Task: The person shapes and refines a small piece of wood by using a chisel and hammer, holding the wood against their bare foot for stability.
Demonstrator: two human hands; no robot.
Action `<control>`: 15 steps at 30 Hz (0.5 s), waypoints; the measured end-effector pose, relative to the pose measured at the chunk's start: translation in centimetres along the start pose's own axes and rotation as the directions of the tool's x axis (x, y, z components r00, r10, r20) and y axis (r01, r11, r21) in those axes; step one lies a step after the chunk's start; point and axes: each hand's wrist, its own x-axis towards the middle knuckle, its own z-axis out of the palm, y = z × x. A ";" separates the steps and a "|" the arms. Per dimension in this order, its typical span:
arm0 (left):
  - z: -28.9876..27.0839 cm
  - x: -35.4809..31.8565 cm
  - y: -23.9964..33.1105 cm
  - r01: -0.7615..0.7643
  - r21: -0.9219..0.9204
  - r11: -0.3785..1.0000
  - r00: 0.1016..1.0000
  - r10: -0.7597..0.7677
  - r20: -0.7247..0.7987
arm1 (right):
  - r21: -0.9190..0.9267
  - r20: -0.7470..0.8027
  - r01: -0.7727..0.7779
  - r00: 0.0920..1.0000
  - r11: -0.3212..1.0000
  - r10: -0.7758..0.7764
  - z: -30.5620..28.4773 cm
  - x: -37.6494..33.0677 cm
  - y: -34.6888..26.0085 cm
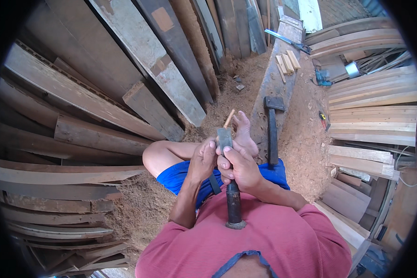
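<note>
A chisel with a dark round handle [234, 204] lies along my middle, its butt end against my shirt and its grey flat blade [224, 138] pointing away from me. My right hand [240, 167] is wrapped around it where handle and blade meet, the thumb on top. Pressed to the blade's left side, my left hand [204, 157] is closed, its fingertips partly hidden. Beyond the blade's end juts a thin light-brown wooden stick [229, 118]; whether a hand holds it is hidden. A dark mallet [273, 132] rests on the plank to the right.
A long plank [275, 83] runs away from me, carrying small wood blocks [287, 62] and a handsaw [289, 41]. Boards [167, 69] lean at the left, and stacked timber [375, 123] lines the right. A teal power tool [322, 78] and tape measure [323, 119] lie near it. Sawdust covers the floor.
</note>
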 end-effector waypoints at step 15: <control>1.9 -0.9 -0.3 0.319 -0.487 0.813 0.943 -0.220 0.251 | -0.617 -0.008 0.237 0.951 0.750 -0.308 -4.3 3.8 -3.1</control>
